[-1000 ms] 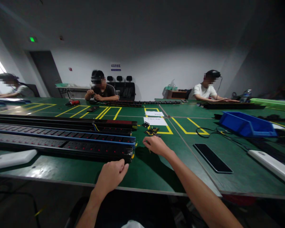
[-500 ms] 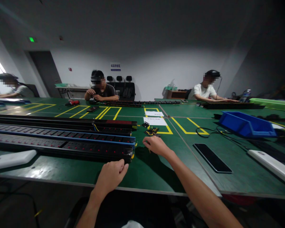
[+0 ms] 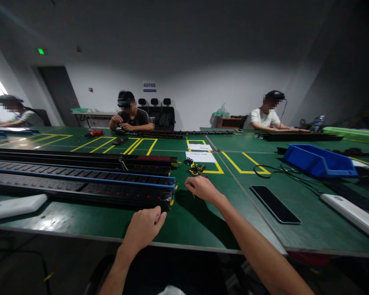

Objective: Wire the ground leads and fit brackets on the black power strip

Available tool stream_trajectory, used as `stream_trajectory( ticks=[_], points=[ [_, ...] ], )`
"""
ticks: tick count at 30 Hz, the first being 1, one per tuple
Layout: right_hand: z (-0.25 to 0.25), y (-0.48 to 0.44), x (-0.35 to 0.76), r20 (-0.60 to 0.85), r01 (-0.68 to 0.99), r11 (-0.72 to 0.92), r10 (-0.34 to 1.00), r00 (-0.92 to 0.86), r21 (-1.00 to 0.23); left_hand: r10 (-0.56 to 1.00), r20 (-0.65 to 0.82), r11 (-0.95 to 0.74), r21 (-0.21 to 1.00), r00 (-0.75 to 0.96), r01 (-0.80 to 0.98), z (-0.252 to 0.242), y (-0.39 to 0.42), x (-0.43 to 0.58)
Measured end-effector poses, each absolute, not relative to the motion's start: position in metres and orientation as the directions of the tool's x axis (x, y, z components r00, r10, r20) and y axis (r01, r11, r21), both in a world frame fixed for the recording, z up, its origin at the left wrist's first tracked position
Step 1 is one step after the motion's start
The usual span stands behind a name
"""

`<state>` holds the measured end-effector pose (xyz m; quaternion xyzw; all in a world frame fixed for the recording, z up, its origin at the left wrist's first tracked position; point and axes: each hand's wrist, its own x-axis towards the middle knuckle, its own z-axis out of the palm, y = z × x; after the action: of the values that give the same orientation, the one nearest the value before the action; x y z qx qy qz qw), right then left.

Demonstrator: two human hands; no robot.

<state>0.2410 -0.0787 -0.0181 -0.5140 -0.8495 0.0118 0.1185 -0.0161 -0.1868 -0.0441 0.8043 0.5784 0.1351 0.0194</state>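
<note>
Long black strips with red dots, like power strips, lie side by side on the green table; the front strip ends close to my hands, and a blue-edged strip is behind it. My left hand is closed near the front strip's right end, its fingertips hidden from me. Just right of the strip ends, my right hand hovers with fingers pinched; a tiny bit shows below them, too small to name. Beyond that hand sits a small heap of black and yellow parts.
White paper sheets lie behind the parts. To the right are a phone, a white power-bank-like block, a blue bin and black cables. Another white block is at left. Several people sit across the table.
</note>
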Motion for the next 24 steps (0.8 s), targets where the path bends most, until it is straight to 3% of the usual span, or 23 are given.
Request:
stream_trajectory(
  ticks=[24],
  points=[
    [-0.029,-0.072,0.241,0.085,0.883,0.445,0.896,-0.437,-0.149,0.934,0.201,-0.334,0.208,0.294,0.919,-0.044,-0.187,-0.017]
  ],
)
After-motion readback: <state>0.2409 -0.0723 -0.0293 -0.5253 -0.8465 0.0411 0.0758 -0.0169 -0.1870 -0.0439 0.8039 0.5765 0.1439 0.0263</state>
